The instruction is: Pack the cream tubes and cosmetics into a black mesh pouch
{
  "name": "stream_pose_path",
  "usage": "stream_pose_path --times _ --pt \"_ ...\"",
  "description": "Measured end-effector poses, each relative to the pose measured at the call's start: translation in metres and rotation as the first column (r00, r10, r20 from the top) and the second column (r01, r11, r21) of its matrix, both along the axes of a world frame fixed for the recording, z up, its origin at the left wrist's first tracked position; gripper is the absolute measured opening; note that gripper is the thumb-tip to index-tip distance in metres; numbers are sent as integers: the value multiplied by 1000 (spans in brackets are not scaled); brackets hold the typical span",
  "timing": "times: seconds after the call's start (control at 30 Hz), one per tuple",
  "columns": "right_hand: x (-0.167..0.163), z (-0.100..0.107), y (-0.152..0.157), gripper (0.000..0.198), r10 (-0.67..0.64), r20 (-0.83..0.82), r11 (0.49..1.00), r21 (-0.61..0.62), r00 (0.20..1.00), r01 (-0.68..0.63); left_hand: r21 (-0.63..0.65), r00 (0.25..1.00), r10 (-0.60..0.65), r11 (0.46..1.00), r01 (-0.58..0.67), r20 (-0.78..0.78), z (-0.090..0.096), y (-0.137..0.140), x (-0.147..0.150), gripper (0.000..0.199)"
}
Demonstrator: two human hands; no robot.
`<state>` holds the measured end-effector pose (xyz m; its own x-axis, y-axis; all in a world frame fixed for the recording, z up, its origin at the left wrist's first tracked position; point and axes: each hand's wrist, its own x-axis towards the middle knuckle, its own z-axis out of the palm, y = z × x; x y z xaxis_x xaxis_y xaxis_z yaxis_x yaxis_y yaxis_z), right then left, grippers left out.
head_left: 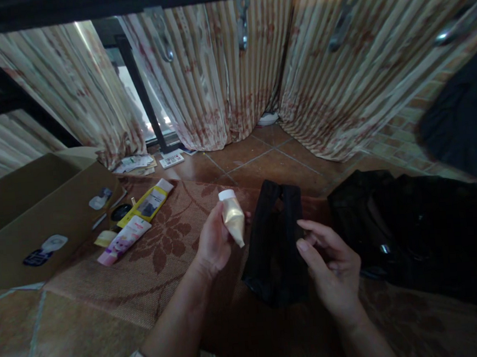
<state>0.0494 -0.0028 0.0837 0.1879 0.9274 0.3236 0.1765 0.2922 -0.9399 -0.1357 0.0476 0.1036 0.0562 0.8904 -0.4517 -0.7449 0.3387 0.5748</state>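
In the head view my left hand (215,239) is closed around a gold squeeze tube (234,218). The tube's white cap points up and its flat, narrowed end slants down. My right hand (331,259) is apart from the tube, with a small gap between thumb and index finger and the other fingers curled. Nothing shows in its grasp. Between the hands a black fabric item (259,243), perhaps a pouch, lies with a gap down its middle. My right fingertips are close to its right edge; whether they touch it I cannot tell.
A cardboard box (71,205) stands open at left. Beside it on the patterned mat (162,261) lie a pink-white tube (124,239), a yellow packet (147,203) and a dark round container (121,212). A black bag (407,220) sits at right. Curtains (222,80) hang behind.
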Motion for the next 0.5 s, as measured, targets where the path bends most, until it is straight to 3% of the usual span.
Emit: stream_pose_path --times 0.27,0.5 --pt "1 -4 0 27 7 -4 1000 -6 1000 -7 99 997 -74 992 72 16 -5 1 -7 33" --pt "0 -3 0 27 -2 -1 1000 2 1000 2 265 996 -94 960 88 7 -6 -3 -18 47"
